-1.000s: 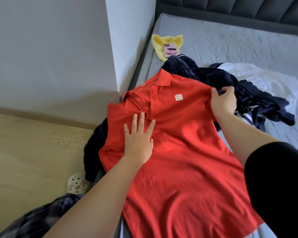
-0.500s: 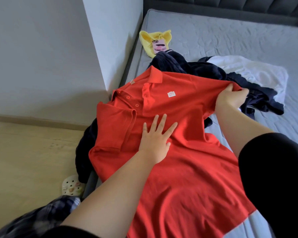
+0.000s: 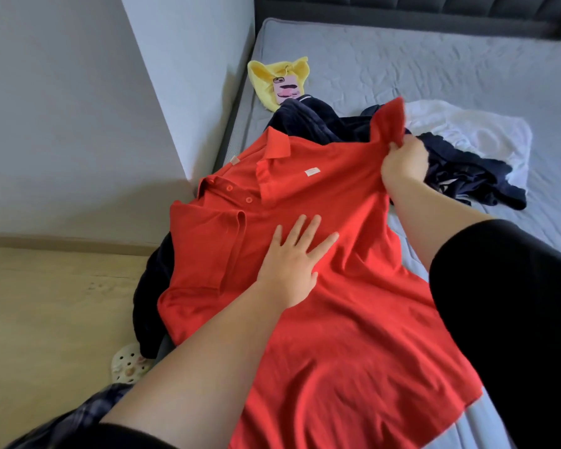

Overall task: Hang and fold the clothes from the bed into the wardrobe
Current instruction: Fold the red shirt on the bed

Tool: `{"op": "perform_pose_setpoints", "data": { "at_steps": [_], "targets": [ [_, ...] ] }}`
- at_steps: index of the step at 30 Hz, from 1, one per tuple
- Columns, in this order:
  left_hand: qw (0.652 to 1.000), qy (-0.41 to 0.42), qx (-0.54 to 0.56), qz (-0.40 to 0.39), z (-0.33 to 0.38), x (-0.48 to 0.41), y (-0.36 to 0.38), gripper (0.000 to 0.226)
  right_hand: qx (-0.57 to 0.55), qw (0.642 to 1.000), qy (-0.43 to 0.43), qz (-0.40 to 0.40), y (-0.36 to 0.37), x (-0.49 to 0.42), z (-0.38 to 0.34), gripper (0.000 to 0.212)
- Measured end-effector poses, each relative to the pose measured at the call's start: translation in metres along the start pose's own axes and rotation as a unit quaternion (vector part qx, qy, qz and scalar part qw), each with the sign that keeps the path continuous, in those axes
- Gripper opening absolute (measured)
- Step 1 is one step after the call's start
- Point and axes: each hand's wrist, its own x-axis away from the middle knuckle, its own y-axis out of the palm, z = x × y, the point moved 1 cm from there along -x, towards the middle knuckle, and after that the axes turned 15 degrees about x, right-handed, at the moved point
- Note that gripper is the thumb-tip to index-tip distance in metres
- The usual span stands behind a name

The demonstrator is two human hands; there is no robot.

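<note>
Desk: Lifted since half a second ago, is it, that sleeve?

Photographer: Yes. Half a second back the right hand (image 3: 404, 162) held the right sleeve (image 3: 390, 123) low, out to the side; now the sleeve stands raised above the fist. The left hand (image 3: 293, 264) sits at much the same spot on the chest.

Desk: How do the hands stand?

Photographer: Right fingers are curled round the sleeve, gripping the cloth. Left hand is flat, fingers straight and spread, pressing on the red polo shirt (image 3: 337, 319) and holding nothing.

Desk: Where is the shirt?

Photographer: Face up on the near corner of the bed (image 3: 434, 69), collar toward the wall, hem toward the person. Its left sleeve is folded in over the body. It lies partly over a dark navy garment (image 3: 321, 121), which spills off the bed's edge toward the wooden floor (image 3: 46, 319).

Desk: Anything else?

Photographer: A white garment (image 3: 473, 131) beyond the navy heap, a yellow cloth (image 3: 266, 72) with a pink phone (image 3: 287, 90) on it, and a perforated clog (image 3: 127, 362) on the floor.
</note>
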Motion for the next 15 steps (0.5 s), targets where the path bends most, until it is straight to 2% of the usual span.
{"op": "perform_pose_setpoints", "data": {
  "at_steps": [2,3,5,7,9,11,12,14,15],
  "targets": [
    [0.999,0.010,0.009,-0.041,-0.002,0.003,0.004,0.081,0.066,0.995,0.018,-0.065,0.006,-0.003,-0.004,0.033],
    [0.996,-0.017,0.035,-0.086,-0.003,0.004,0.006,0.082,0.077,0.994,0.038,-0.062,0.007,-0.005,-0.001,0.033],
    [0.979,-0.067,0.099,-0.166,-0.006,0.002,0.006,0.085,0.079,0.996,0.037,-0.001,0.001,-0.004,0.002,0.027],
    [0.966,-0.083,0.149,-0.195,-0.007,-0.005,0.002,0.085,0.120,0.990,-0.024,0.072,-0.007,0.005,-0.008,0.028],
    [0.952,-0.099,0.211,-0.199,-0.008,-0.011,-0.004,0.082,0.140,0.974,-0.133,0.117,-0.011,0.025,-0.024,0.030],
    [0.924,-0.124,0.323,-0.166,-0.013,-0.014,-0.013,0.070,0.108,0.954,-0.267,0.086,-0.009,0.053,-0.036,0.028],
    [0.900,-0.148,0.392,-0.122,-0.017,-0.014,-0.018,0.063,0.086,0.940,-0.329,0.039,-0.006,0.067,-0.040,0.026],
    [0.848,-0.219,0.483,0.007,-0.028,-0.009,-0.029,0.048,0.063,0.912,-0.399,-0.072,0.000,0.092,-0.038,0.031],
    [0.833,-0.246,0.489,0.075,-0.035,-0.004,-0.032,0.043,0.058,0.910,-0.403,-0.077,0.003,0.098,-0.034,0.038]
  ]
}}
